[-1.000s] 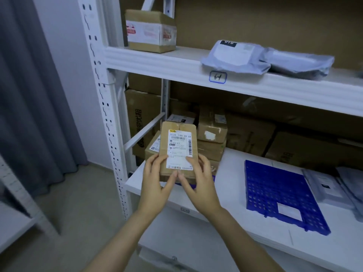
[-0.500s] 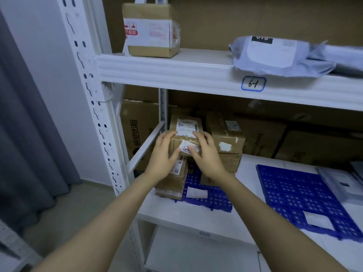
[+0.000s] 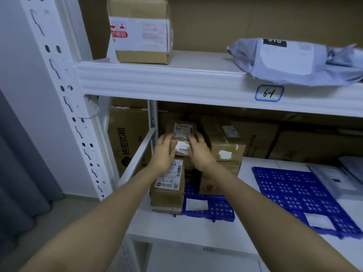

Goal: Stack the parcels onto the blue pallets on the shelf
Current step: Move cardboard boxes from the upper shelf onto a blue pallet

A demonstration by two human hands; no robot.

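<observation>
A small brown parcel [image 3: 181, 137] with white labels sits on top of the left stack on the middle shelf. My left hand [image 3: 162, 154] grips its left side and my right hand [image 3: 198, 152] its right side. Under it stands a brown parcel marked "3-2" [image 3: 167, 185] on the left blue pallet [image 3: 214, 208]. To the right, two more brown parcels [image 3: 224, 144] are stacked on the same pallet. A second blue pallet [image 3: 298, 195] lies further right, bearing only a white slip.
The upper shelf [image 3: 176, 81] holds a taped cardboard box [image 3: 140, 30] and grey mailer bags [image 3: 294, 59]. Large cartons [image 3: 127, 138] line the back of the middle shelf. Flat grey parcels [image 3: 337, 177] lie at the far right. A white upright [image 3: 64, 99] and grey curtain stand left.
Both hands carried the small parcel from in front of the shelf up and back onto the left stack. The view moved closer to the shelf.
</observation>
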